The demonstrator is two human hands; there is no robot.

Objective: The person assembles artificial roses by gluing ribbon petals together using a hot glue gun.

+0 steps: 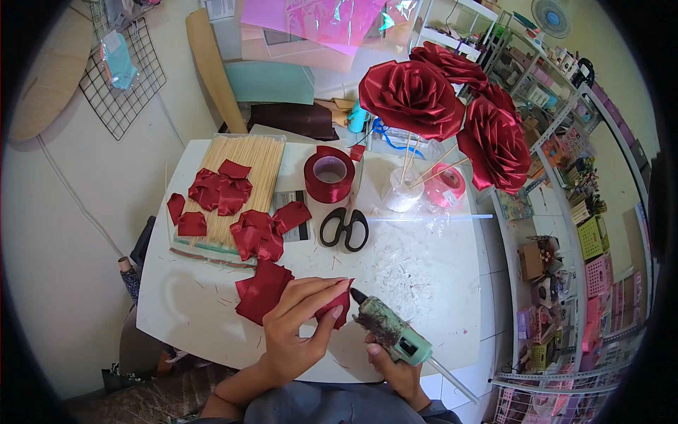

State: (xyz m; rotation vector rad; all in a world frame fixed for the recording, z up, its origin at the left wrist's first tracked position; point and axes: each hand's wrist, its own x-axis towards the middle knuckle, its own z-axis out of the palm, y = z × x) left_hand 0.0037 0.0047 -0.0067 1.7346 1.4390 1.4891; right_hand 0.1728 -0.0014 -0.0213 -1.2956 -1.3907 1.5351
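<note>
My left hand (300, 321) pinches a dark red satin ribbon piece (341, 311) between thumb and fingers, close over the table's front part. In my right hand (395, 371) is a green, stained hot glue gun (392, 328), with a glue stick poking out of its back. Its black nozzle points up and left, right at the edge of the ribbon piece. Beside my left hand lie more cut ribbon pieces (261, 290). Further back are black-handled scissors (344, 230) and a roll of red ribbon (329, 177).
Bamboo sticks (258, 159) in a pack lie at the left, with red petals (220, 187) on top. Large red ribbon roses (413, 99) on sticks stand in a white holder (402, 191) at the back right. Loaded shelves (565, 233) line the right side.
</note>
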